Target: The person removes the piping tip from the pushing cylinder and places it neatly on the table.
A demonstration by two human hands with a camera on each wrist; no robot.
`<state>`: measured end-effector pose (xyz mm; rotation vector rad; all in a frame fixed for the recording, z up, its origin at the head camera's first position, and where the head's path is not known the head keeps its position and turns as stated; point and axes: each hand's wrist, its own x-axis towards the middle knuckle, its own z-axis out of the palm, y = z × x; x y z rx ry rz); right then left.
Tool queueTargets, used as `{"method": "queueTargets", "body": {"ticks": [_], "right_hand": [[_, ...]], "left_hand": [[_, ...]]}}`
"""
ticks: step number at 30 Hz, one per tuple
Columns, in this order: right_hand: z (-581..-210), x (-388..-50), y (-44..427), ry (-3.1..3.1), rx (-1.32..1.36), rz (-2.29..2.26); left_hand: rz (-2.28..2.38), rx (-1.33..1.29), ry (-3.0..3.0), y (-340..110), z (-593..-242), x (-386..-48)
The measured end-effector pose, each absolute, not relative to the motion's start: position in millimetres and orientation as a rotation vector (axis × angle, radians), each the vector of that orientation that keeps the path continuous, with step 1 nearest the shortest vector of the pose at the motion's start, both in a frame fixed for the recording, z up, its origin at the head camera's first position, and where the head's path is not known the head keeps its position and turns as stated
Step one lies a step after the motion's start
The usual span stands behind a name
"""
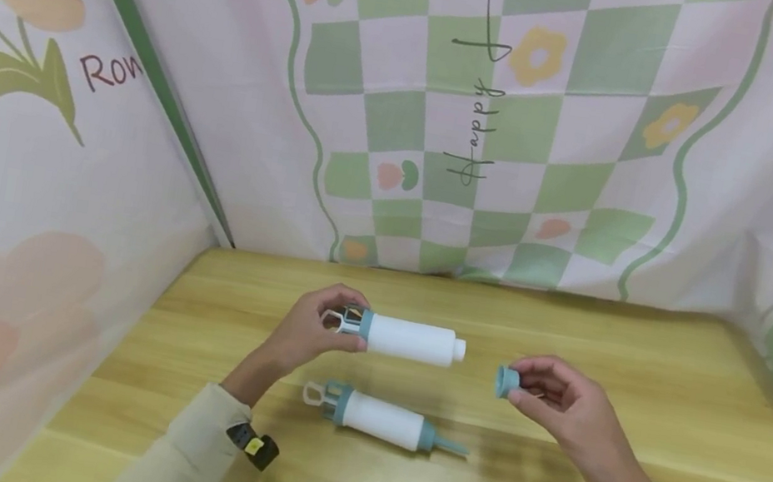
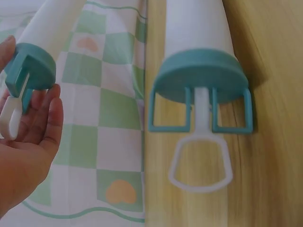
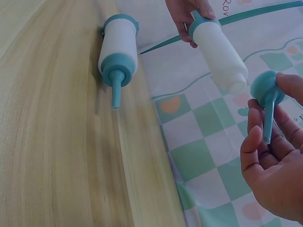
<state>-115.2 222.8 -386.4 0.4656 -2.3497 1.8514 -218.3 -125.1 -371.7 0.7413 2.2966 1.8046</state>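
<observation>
My left hand (image 1: 306,331) grips a white syringe (image 1: 411,340) by its teal collar, near the pale loop handle, and holds it sideways above the table. Its other end is a bare, narrow white neck. A short way to the right, my right hand (image 1: 577,414) pinches a teal nozzle cap (image 1: 506,382) between thumb and fingers, its wide opening towards that neck but apart from it. In the right wrist view the thin spout of the nozzle cap (image 3: 268,94) points down between the fingers. A second syringe (image 1: 382,420), with a teal nozzle fitted, lies nearer to me.
The wooden table (image 1: 644,341) carries the second syringe, whose loop handle (image 2: 201,163) faces left. A checkered green and white curtain (image 1: 526,128) hangs behind the table. Another floral cloth (image 1: 25,175) hangs along the left side.
</observation>
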Motion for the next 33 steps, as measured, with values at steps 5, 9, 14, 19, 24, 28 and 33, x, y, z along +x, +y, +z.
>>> {"method": "queueTargets", "body": {"ticks": [5, 9, 14, 19, 24, 28, 33], "right_hand": [[-387.7, -115.8, 224.1, -2.365, 0.465, 1.851], [-388.0, -116.1, 224.5, -2.370, 0.470, 1.854], [-389.7, -117.0, 225.0, -2.370, 0.476, 1.855], [-391.5, -118.3, 224.5, -2.372, 0.491, 1.849], [-392.6, -117.4, 223.3, -2.390, 0.490, 1.829], [-392.3, -118.5, 222.5, -2.397, 0.480, 1.820], [-392.0, -122.0, 221.9, -2.390, 0.490, 1.829]], "left_hand": [[1.789, 0.739, 2.297, -126.7, -376.4, -227.7], [1.779, 0.732, 2.307, -128.8, -377.4, -235.9], [1.747, 0.743, 2.315, -131.8, -378.9, -246.1], [1.705, 0.765, 2.306, -135.1, -383.9, -253.9], [1.673, 0.750, 2.297, -137.2, -393.9, -263.1], [1.672, 0.746, 2.280, -135.7, -399.0, -272.7], [1.679, 0.726, 2.287, -136.1, -407.3, -288.5]]}}
